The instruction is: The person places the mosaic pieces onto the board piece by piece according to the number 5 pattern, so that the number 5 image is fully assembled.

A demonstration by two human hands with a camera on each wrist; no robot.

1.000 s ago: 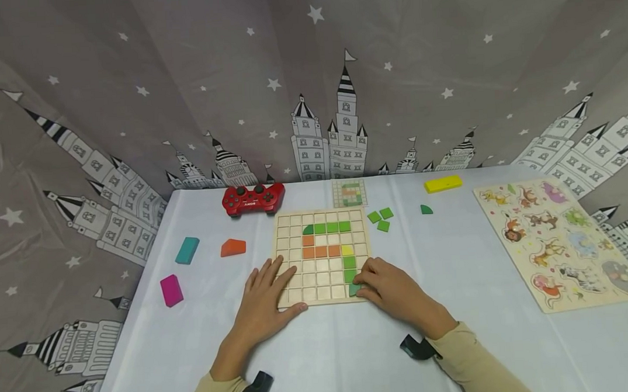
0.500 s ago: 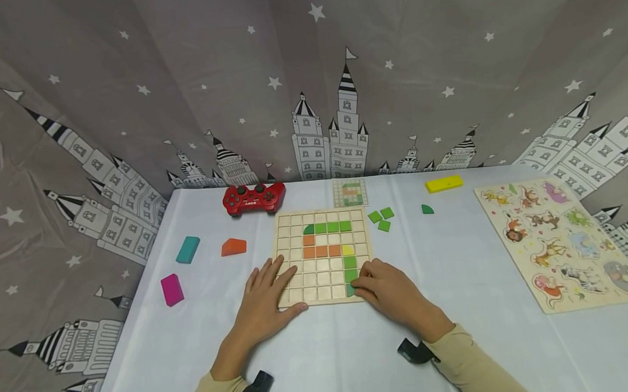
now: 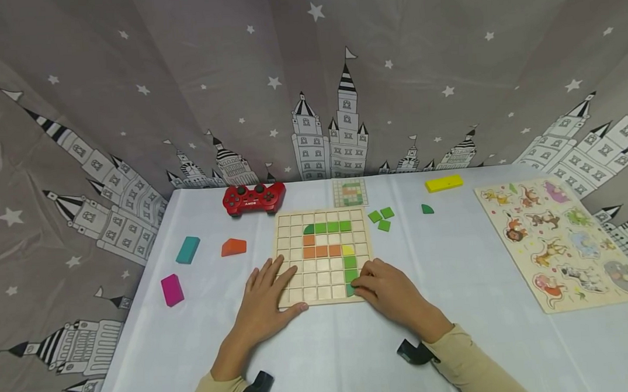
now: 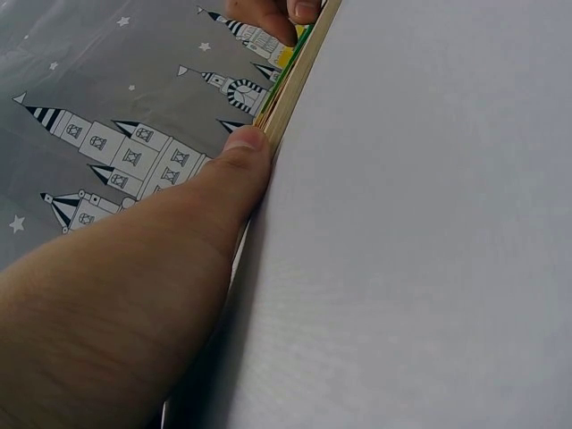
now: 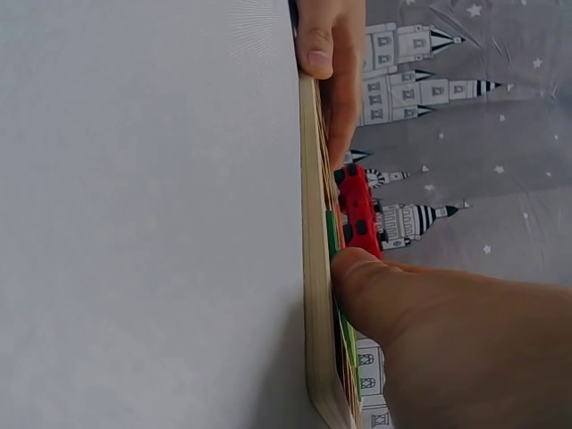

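A wooden grid board point(image 3: 289, 220) lies on the white-covered table with green, orange and yellow tiles set in some of its cells. My left hand point(image 3: 265, 303) rests spread on the board's lower left corner, its thumb point(image 4: 246, 147) along the front edge. Near the lower right corner, my right hand point(image 3: 394, 292) has curled fingers and pinches a dark green tile point(image 3: 349, 290), which sits at a front-row cell below two lighter green tiles point(image 3: 350, 268). The fingers partly cover this tile. In the right wrist view the right thumb point(image 5: 357, 268) is at the board's edge.
A small pattern card point(image 3: 349, 192) lies behind the board. Loose green squares point(image 3: 383, 225) and a green quarter-round tile point(image 3: 427, 209) are to the right. Around stand a red game controller point(image 3: 253, 199), blocks such as the yellow one point(image 3: 444, 184), and an animal puzzle point(image 3: 558, 244).
The right hand has shifted slightly left with the dark green tile, which now lines up with the column above it. The left hand has stayed in place.
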